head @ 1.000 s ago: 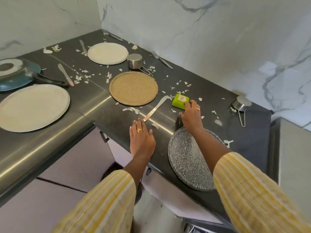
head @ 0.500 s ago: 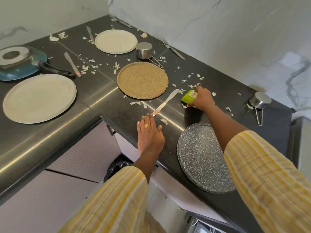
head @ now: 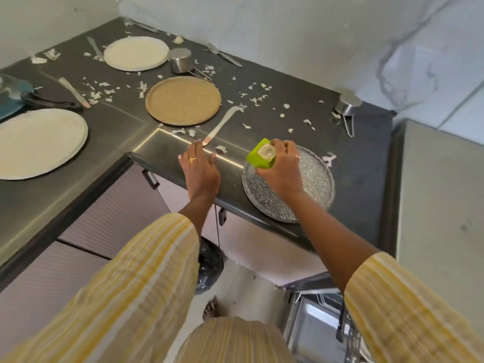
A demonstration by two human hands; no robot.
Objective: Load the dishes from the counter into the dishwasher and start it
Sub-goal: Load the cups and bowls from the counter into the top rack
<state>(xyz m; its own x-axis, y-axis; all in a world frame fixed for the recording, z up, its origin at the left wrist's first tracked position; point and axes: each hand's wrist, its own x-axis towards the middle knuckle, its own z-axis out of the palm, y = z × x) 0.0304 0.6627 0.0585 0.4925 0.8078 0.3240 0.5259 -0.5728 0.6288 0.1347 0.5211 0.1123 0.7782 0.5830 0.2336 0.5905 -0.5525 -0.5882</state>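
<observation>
A dark corner counter [head: 366,163], strewn with white scraps, carries the dishes not yet loaded. The right hand [head: 280,169] grips a small green box [head: 262,154] just above the speckled plate [head: 314,184]. The left hand [head: 200,171] lies flat, a knife [head: 221,124] just past its fingertips. Loading looks barely begun. The box probably needs setting aside before the plate is lifted.

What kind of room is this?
Most likely a home kitchen. A dark counter holds a brown plate and a blue pan, and what looks like an open dishwasher shows at the bottom right.
</observation>
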